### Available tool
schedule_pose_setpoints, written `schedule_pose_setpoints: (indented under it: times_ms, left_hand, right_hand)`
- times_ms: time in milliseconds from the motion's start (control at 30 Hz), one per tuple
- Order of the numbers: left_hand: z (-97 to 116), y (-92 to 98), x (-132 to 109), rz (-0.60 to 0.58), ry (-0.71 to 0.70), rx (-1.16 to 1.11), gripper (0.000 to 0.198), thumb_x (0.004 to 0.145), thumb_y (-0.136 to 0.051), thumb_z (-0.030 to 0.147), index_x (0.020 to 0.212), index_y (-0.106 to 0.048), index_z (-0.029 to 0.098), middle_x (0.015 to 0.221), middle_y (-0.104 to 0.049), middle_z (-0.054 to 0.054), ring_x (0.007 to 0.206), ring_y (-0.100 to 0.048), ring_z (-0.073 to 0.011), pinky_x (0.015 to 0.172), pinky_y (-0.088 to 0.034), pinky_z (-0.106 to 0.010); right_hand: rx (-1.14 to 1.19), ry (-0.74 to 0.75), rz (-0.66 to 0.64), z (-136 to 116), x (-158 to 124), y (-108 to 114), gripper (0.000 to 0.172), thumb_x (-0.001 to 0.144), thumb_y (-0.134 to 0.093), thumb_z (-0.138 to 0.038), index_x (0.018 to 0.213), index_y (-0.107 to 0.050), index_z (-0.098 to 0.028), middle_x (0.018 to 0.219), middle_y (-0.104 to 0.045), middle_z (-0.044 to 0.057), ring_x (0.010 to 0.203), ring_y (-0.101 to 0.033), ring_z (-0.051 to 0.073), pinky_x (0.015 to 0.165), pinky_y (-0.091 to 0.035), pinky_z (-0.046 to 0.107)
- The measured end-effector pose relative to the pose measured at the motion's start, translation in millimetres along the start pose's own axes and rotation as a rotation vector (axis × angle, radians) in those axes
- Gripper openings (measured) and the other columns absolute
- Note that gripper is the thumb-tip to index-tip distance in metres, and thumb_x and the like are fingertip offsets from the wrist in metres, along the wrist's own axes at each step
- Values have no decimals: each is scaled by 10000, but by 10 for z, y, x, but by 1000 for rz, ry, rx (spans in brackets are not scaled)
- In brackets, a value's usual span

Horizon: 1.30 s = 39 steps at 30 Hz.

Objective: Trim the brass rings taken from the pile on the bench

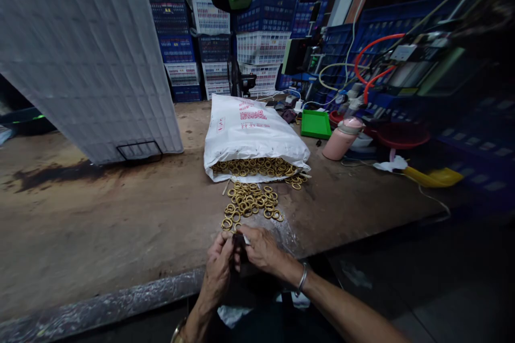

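- One long, stained wooden workbench (pixel 100 225) fills most of the view, and its near edge runs just under the hands.
- Leaning on the bench at the left is a big grey ribbed panel (pixel 88 53), tilted, with a black wire handle at its foot.
- Stacked blue and white crates (pixel 261 45) stand against the far wall.
- At mid-bench lies a white sack (pixel 249 134) with red print, its open mouth facing the person and full of rings.
- Loose brass rings (pixel 249 201) spill from the sack mouth into a pile between the sack and the hands.
- To the right of the sack sits a green tray (pixel 316 124), with a pink bottle (pixel 341 139) lying on its side just beside it and a yellow scoop (pixel 432 177) farther right.
- At the bench's near edge, the left hand (pixel 218 270) and the right hand (pixel 262 251) meet with fingertips together, the right wrist wearing a silver bangle (pixel 302 280).
- Both hands are closed in a pinch on a small dark piece (pixel 238 239), held between them just short of the nearest rings. What the piece is cannot be made out.
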<state>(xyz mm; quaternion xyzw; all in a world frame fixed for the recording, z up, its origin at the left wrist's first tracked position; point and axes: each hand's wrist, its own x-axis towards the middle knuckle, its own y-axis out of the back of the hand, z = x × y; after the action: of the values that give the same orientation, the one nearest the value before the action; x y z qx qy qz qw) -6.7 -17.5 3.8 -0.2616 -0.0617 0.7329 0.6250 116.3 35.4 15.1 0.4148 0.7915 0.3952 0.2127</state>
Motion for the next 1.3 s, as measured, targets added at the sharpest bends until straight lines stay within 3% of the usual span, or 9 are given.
schedule_pose_setpoints:
  times_ms: [367,633,733,900,1133,1300]
  left_hand:
    - [-25,-2,21,37,-15,82,356,642,-611,500,753,-484,186,539,-496,65,387,-418,-51,369,-343,-163]
    - [-64,9,19,34,-63,152,303,701,-570,467,733,-473,182,555,-488,65,404,-416,-48,373,-358,-159]
    - [-73,3,-6,47,-47,147,297,706,-566,466,723,-459,189,569,-501,64,398,-413,-47,366,-362,-159]
    - [-14,-10,-109,-41,23,-7,253,725,-580,411,715,-458,189,583,-524,56,411,-429,-54,381,-372,-173]
    - [77,65,-152,-7,61,-194,203,764,-556,332,729,-538,132,705,-597,-27,533,-503,-80,430,-369,-183]
    - [138,61,-142,14,118,-284,204,690,-639,272,848,-536,194,650,-607,6,506,-517,-92,422,-356,-183]
  right_hand:
    - [-120,-7,-52,-22,-9,-9,264,646,-396,-113,873,-513,-182,702,-601,22,602,-502,130,536,-257,227]
    - [-164,11,-132,-19,15,43,264,675,-388,-102,890,-524,-175,729,-625,49,632,-548,145,513,-270,225]
    - [-271,-34,-100,56,55,25,228,717,-381,-128,887,-527,-171,716,-625,61,607,-549,153,496,-246,240]
    - [-368,-159,-17,181,152,75,229,706,-417,-121,914,-508,-146,704,-608,62,608,-539,154,519,-247,245]
    - [-307,-157,79,62,176,29,150,796,-430,-264,916,-473,-185,801,-606,45,716,-548,159,579,-283,243]
    - [-320,-188,94,65,207,-72,174,752,-449,-190,924,-472,-193,887,-602,46,766,-544,168,604,-285,252]
